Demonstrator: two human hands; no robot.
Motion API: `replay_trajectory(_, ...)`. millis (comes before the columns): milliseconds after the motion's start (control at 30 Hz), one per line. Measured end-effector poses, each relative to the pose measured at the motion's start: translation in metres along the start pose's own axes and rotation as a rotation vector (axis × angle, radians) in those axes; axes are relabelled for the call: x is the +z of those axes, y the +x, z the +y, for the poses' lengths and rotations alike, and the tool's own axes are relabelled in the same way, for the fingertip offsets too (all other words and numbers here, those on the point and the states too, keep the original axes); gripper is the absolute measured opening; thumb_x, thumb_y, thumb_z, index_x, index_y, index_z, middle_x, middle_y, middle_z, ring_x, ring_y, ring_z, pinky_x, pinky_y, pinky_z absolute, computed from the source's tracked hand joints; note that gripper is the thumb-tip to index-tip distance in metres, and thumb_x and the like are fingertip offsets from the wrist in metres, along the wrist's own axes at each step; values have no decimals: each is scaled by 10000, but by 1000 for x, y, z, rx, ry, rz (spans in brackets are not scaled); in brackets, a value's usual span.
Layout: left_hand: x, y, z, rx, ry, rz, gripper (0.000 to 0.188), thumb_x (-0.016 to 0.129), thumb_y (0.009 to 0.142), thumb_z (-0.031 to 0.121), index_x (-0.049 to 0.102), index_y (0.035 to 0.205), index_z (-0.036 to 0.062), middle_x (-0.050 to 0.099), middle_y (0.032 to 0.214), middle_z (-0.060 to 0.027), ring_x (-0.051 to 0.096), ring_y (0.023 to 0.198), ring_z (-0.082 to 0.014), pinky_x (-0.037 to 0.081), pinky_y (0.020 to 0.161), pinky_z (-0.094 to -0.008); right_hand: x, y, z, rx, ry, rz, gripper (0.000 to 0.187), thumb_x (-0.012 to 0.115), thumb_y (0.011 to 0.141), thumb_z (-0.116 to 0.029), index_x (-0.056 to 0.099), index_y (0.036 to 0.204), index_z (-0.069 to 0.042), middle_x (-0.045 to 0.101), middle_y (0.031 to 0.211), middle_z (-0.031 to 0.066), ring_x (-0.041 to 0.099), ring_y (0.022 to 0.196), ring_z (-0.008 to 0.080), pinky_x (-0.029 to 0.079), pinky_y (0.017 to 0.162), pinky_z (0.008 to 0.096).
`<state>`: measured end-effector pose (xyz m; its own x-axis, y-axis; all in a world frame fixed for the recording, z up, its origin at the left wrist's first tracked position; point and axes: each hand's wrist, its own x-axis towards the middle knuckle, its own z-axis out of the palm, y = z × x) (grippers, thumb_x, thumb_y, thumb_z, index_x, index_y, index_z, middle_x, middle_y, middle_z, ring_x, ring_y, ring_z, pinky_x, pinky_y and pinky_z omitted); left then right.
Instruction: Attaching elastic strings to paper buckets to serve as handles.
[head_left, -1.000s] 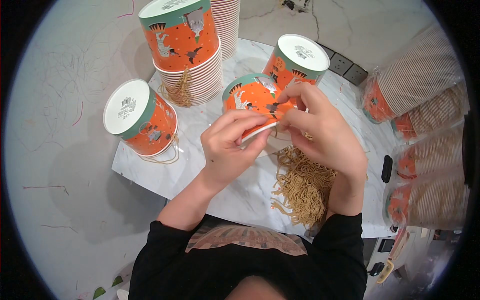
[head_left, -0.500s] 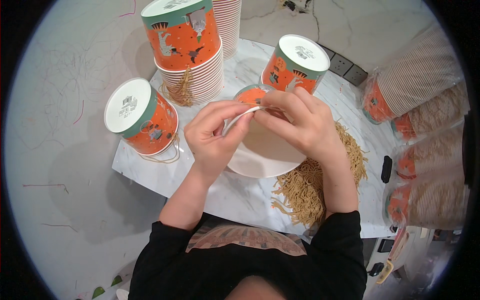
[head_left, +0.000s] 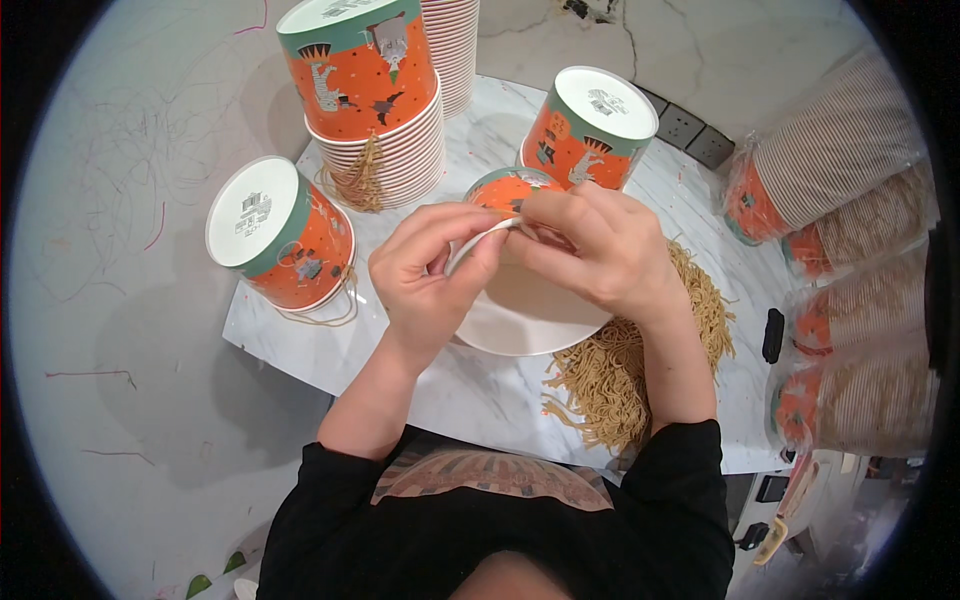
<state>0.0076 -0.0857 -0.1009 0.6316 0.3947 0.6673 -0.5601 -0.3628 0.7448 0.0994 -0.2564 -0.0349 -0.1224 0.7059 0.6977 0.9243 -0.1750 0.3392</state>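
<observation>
A paper bucket (head_left: 530, 318), white inside with an orange and green printed outside, lies tipped in front of me with its mouth toward me. My left hand (head_left: 425, 280) is closed on its far rim, thumb inside and fingers outside. Right beside it my right hand (head_left: 615, 250) pinches the same rim, fingertips almost touching those of the left. Whether a cord lies between the right fingertips is hidden. A heap of tan cords (head_left: 600, 395) lies on the table under and beside my right forearm.
On the marble-patterned table (head_left: 440, 405), an upside-down bucket with a cord (head_left: 305, 255) stands left. Behind are a tall bucket stack (head_left: 375, 90) with hanging cords (head_left: 360, 180) and another upturned bucket (head_left: 575, 140). Bagged bucket stacks (head_left: 850, 210) lie at right, near wall sockets (head_left: 690, 130).
My right fingers have curled in slightly at the rim. The left hand keeps its hold, and the bucket is nearly unmoved.
</observation>
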Motion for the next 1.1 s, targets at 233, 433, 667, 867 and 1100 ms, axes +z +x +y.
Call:
replay_trajectory(233, 1, 0, 4, 1, -18, -57, 186, 791, 792, -25, 773, 973, 17, 735, 970, -50, 541, 670, -25, 407, 535, -184, 3, -2, -3, 71, 20, -97, 95, 688, 680, -172, 620, 736, -136, 583, 1007, -1, 598, 816, 142, 526, 596, 271)
replay_trajectory(433, 3, -1, 6, 108, 66, -101, 203, 789, 795, -45, 764, 992, -6, 728, 991, -87, 692, 860, -130, 565, 694, -234, 10, -13, 0, 41, -14, -106, 108, 688, 629, -171, 607, 673, -114, 568, 940, 6, 592, 775, 152, 523, 557, 279)
replay_trajectory(667, -2, 1, 5, 33, 55, -58, 185, 789, 825, -4, 773, 1007, 20, 725, 992, -73, 666, 802, -107, 527, 659, -214, 7, -6, 9, 57, 222, 92, 242, 719, 660, -124, 756, 899, -137, 643, 951, 9, 616, 719, 157, 525, 566, 270)
replay_trajectory(867, 0, 4, 4, 85, 124, -62, 185, 748, 838, -1, 769, 1016, 39, 712, 990, -78, 647, 768, -147, 513, 635, -244, -8, -6, 8, 201, 449, -19, 329, 745, 682, -47, 792, 982, -174, 632, 905, 3, 605, 710, 157, 491, 564, 273)
replay_trajectory(1100, 7, 5, 6, 314, 294, -250, 272, 694, 721, 36, 749, 986, 58, 711, 1010, -65, 631, 831, -255, 535, 709, -350, -14, -3, -4, 301, 650, -15, 324, 761, 663, -35, 795, 969, -136, 617, 886, 14, 603, 712, 164, 489, 578, 284)
